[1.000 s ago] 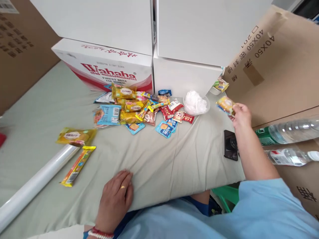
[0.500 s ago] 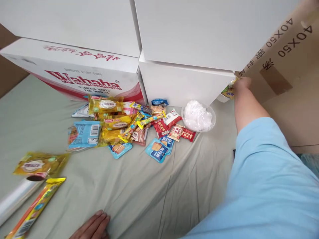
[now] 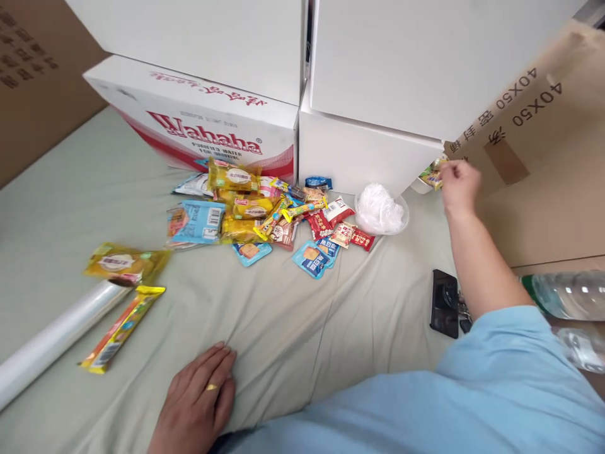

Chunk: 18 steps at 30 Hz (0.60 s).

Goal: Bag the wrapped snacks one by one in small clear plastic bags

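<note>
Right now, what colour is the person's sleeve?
Light blue sleeve, seen in the head view.

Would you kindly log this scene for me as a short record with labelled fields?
Surface: grey-green cloth
Left hand: flat on the cloth, holding nothing
Right hand: at the snack packets by the white carton's corner; grip unclear
Centre: pile of snack packets, bowl of white plastic
Left side: clear film roll, long orange packet
Right side: black phone, water bottle

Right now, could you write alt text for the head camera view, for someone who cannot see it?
A person's right hand reaches to small snack packets beside a white box, while the left hand rests flat on a grey-green cloth. A pile of snack packets lies before a Wahaha carton.
</note>
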Each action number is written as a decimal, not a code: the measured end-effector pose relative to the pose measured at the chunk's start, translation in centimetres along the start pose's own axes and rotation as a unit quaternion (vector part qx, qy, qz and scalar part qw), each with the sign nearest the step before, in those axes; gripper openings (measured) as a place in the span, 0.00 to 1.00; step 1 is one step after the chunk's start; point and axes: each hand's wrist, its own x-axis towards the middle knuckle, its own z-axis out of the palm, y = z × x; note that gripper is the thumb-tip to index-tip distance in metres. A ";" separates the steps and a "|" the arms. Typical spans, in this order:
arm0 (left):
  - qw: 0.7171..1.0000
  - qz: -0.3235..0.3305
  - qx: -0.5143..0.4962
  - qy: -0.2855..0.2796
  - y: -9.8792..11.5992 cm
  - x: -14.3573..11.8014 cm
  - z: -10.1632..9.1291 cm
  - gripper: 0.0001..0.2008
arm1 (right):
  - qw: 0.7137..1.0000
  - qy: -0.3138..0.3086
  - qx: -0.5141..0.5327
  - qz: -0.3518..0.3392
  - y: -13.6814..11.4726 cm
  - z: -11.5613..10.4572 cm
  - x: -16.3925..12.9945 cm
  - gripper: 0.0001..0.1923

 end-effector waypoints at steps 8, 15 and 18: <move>1.000 0.002 -0.003 0.028 0.1 -0.7 0.9 0.13 | 0.937 -0.281 -0.202 0.038 -7.5 0.1 -8.6 0.07; 0.994 -0.048 -0.066 0.068 0.1 -1.0 1.3 0.11 | 0.993 -0.079 0.023 0.079 -11.1 -6.9 -12.4 0.09; 0.982 -0.094 -0.127 0.105 0.6 -0.8 0.9 0.09 | 0.926 -0.133 0.301 0.187 -14.5 -8.4 -18.8 0.13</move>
